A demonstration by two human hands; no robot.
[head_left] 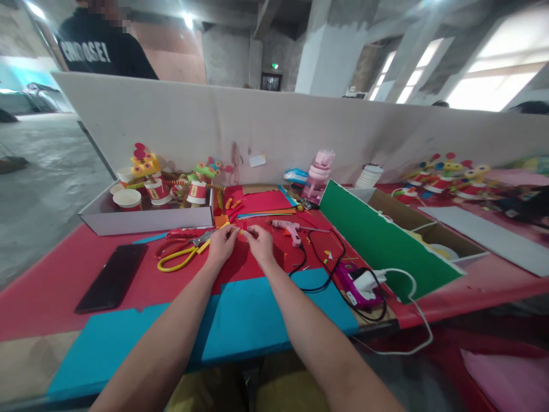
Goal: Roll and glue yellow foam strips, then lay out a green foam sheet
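Above the red table cover, my left hand [223, 245] and my right hand [259, 245] meet with fingertips pinched together. Between them is a tiny orange-yellow piece [241, 231], mostly hidden by the fingers; it looks like a paper strip, held from both sides. Just left of my left hand lie scissors with yellow handles [180, 266] and a red-handled tool [168, 247]. To the right of my right hand rests a pink glue gun [291, 231]. Several coloured paper strips [268, 213] lie behind the hands.
A white box [150, 222] with paper-cup figures stands at left, a black phone [112, 277] before it. At right are a green-sided box [386, 243], a purple power strip [358, 286] and cables. Blue sheets [257, 320] cover the near edge. A person [107, 46] stands beyond the partition.
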